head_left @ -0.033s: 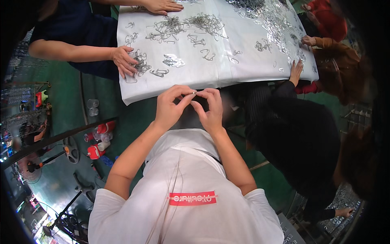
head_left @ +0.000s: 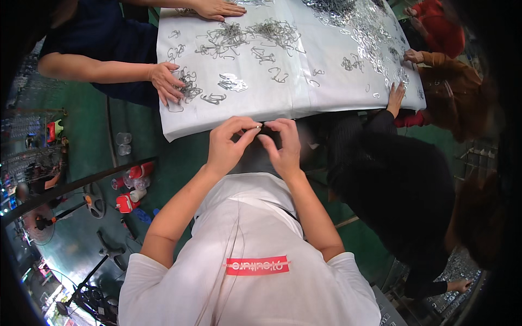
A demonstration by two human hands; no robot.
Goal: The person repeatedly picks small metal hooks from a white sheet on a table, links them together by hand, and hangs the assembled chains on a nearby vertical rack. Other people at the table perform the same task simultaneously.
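Observation:
Just off the near edge of the white-covered table, my two hands are raised close together, fingertip to fingertip. My left hand pinches thumb and forefinger on something tiny, of which only a bright speck shows. Opposite it, my right hand is curled with its forefinger reaching to the same spot; what lies at its fingertips is too small to make out. On the table beyond lie silver bent-wire hooks in loose piles and a flat bundle of hooks.
At the left, a co-worker's hand rests on a hook pile. A person in black sits close on my right, one hand on the table. Dense hooks cover the far right. A fan stands at lower left.
Both hands have dropped very slightly, and a small gap shows between my left and right fingertips. The hook piles and co-workers' hands look nearly unchanged.

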